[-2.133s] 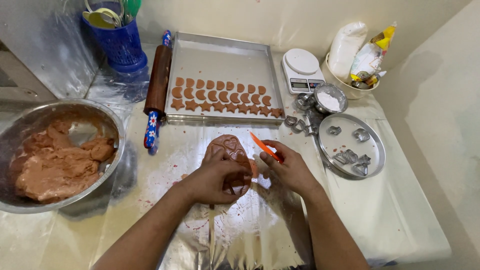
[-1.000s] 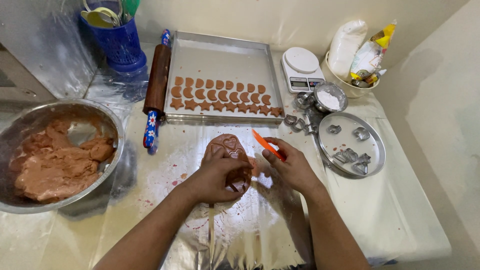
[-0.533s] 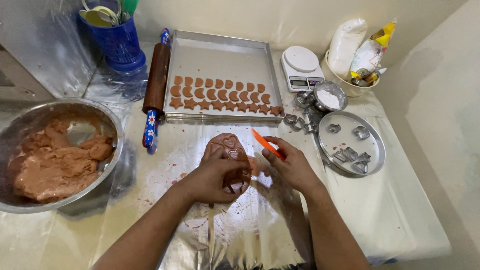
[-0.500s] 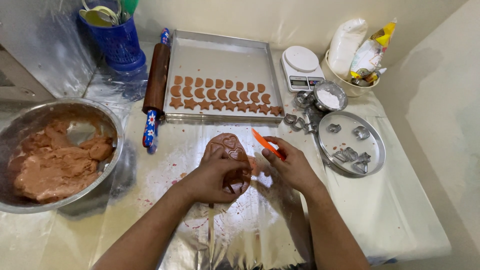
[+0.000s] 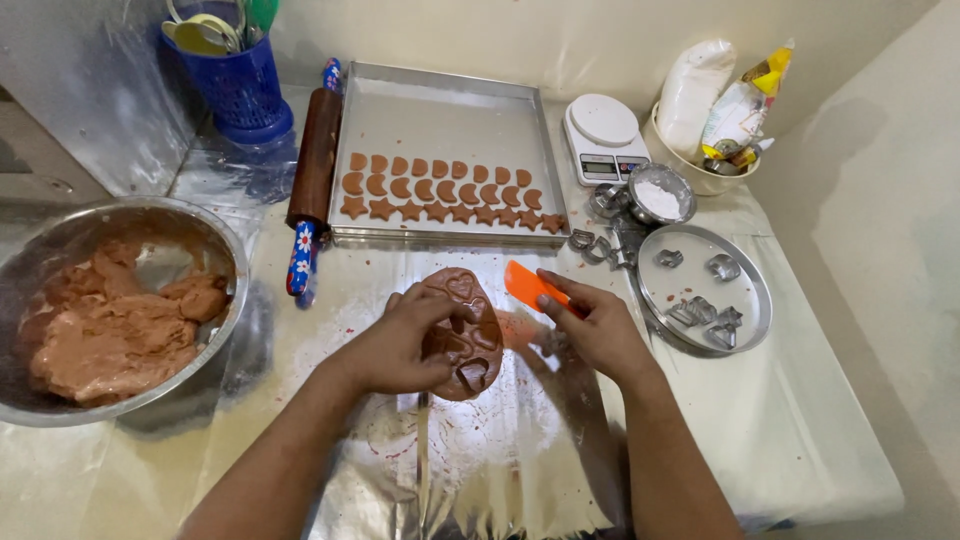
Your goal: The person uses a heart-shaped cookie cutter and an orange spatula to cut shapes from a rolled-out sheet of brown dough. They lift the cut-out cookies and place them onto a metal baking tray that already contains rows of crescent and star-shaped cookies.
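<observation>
A flat oval sheet of brown dough (image 5: 465, 330) with heart-shaped cuts lies on the foil-covered counter (image 5: 480, 460) in front of me. My left hand (image 5: 400, 345) rests on the sheet's left side, its fingers pressing and lifting the dough. Just right of the sheet, my right hand (image 5: 595, 325) holds an orange plastic scraper (image 5: 528, 285), whose blade points up and left toward the sheet's top edge.
A steel baking tray (image 5: 445, 120) behind holds rows of cut dough shapes (image 5: 440, 195). A rolling pin (image 5: 312, 180) lies left of it. A big steel bowl of dough (image 5: 100, 310) stands at left. Round plate with metal cutters (image 5: 705, 290), flour cup (image 5: 660, 195), scale (image 5: 605, 135) at right.
Hardly anything differs: both hands stay on the dough sheet and scraper, with only slight finger shifts.
</observation>
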